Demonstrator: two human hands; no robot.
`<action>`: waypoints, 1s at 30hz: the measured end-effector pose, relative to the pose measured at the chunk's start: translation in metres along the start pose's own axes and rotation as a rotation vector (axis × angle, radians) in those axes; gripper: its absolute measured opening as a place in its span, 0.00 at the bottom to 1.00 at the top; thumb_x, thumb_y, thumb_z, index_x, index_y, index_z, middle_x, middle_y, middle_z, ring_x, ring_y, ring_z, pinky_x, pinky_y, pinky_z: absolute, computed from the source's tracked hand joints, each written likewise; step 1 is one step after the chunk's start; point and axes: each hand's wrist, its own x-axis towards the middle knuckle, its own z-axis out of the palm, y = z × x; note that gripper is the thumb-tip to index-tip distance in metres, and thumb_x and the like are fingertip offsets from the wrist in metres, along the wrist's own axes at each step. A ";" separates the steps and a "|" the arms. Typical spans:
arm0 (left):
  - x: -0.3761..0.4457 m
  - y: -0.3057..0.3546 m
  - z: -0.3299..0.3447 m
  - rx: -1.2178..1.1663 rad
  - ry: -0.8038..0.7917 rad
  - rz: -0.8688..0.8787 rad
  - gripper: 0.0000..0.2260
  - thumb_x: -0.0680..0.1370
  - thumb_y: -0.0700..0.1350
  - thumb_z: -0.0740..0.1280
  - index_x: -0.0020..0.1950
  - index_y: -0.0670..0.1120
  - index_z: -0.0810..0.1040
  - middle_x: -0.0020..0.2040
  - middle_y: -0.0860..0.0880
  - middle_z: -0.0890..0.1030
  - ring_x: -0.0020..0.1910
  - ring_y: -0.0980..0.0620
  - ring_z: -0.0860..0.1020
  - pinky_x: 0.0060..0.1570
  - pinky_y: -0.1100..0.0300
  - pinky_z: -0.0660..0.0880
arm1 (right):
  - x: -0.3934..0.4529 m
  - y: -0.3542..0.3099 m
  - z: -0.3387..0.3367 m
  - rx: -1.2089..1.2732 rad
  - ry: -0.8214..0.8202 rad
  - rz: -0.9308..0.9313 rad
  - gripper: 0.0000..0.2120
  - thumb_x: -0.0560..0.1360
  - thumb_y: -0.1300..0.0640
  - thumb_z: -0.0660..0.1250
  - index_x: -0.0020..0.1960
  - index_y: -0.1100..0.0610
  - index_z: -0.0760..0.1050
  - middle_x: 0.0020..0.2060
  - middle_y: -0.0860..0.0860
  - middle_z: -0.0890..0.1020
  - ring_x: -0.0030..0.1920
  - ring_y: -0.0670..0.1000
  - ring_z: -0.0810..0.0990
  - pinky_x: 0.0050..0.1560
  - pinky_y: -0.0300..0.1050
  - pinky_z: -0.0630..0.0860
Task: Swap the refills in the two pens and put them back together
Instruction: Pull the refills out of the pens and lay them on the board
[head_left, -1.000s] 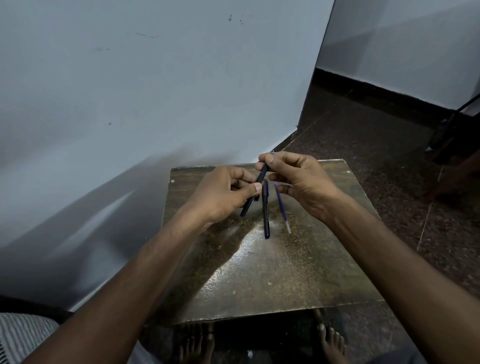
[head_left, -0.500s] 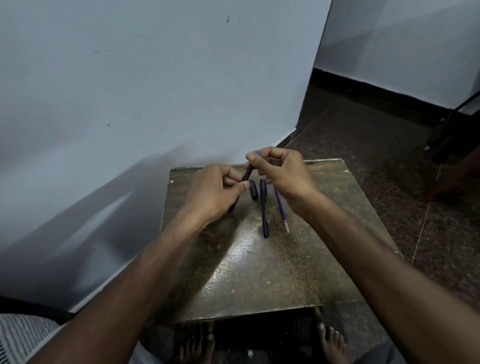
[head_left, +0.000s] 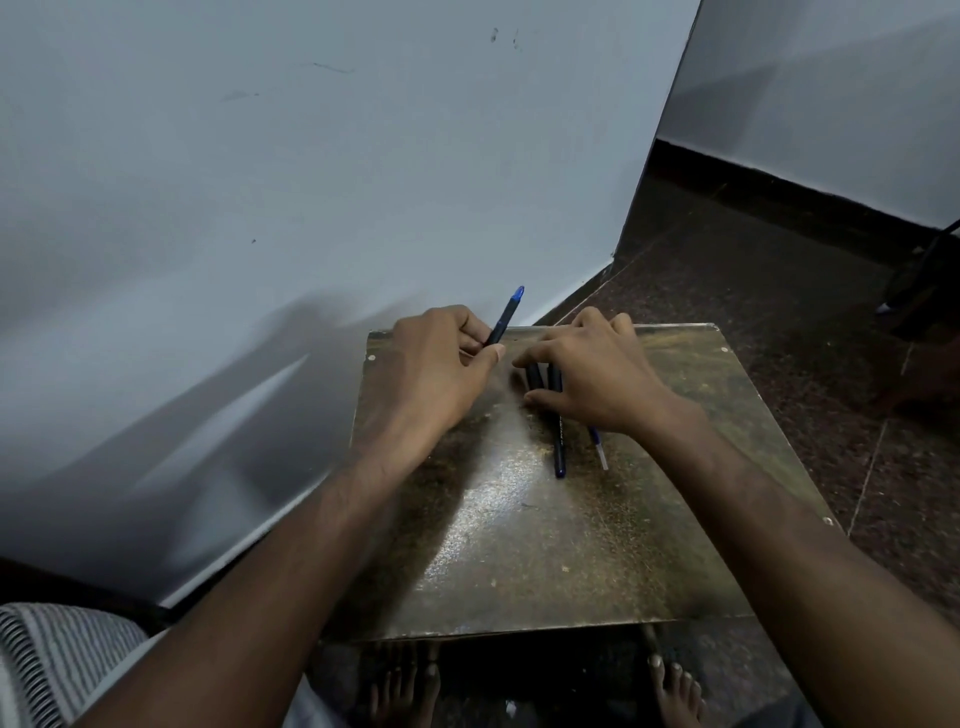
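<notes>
My left hand (head_left: 431, 371) grips a dark pen barrel (head_left: 503, 322) that points up and to the right, its blue end in front of the wall. My right hand (head_left: 592, 379) is low over the small brown table (head_left: 561, 566), thumb and forefinger closed around a short dark pen piece (head_left: 533, 375) lying there. Beside it lies a second dark pen barrel (head_left: 559, 441), partly under my fingers. A thin refill (head_left: 599, 451) with a clear end sticks out from under my right hand.
A pale wall stands right behind and left of the table. Dark speckled floor stretches to the right, with a dark object (head_left: 930, 291) at the far right. Bare feet (head_left: 675, 686) show under the table's near edge.
My right hand has let go of the held pen and dropped onto the parts on the table. My left hand has kept the pen and swung its blue end up.
</notes>
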 end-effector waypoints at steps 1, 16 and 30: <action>0.000 0.000 0.000 0.001 -0.002 0.001 0.05 0.77 0.53 0.79 0.45 0.57 0.84 0.36 0.62 0.82 0.33 0.70 0.79 0.30 0.80 0.68 | 0.001 0.000 0.001 0.005 -0.003 -0.002 0.22 0.78 0.35 0.72 0.71 0.36 0.78 0.65 0.40 0.83 0.64 0.54 0.74 0.54 0.53 0.64; -0.005 0.007 0.006 -0.035 -0.110 0.078 0.04 0.79 0.48 0.78 0.52 0.51 0.87 0.42 0.58 0.85 0.36 0.65 0.79 0.36 0.79 0.71 | -0.008 0.024 -0.013 1.598 0.447 0.370 0.15 0.76 0.68 0.78 0.62 0.64 0.83 0.57 0.61 0.89 0.62 0.55 0.89 0.67 0.50 0.84; -0.009 0.011 0.015 0.021 -0.167 0.092 0.03 0.79 0.49 0.78 0.51 0.54 0.86 0.43 0.58 0.85 0.40 0.63 0.83 0.41 0.67 0.79 | -0.013 0.027 -0.007 1.597 0.320 0.384 0.07 0.80 0.60 0.76 0.57 0.60 0.85 0.49 0.59 0.90 0.48 0.52 0.88 0.52 0.47 0.85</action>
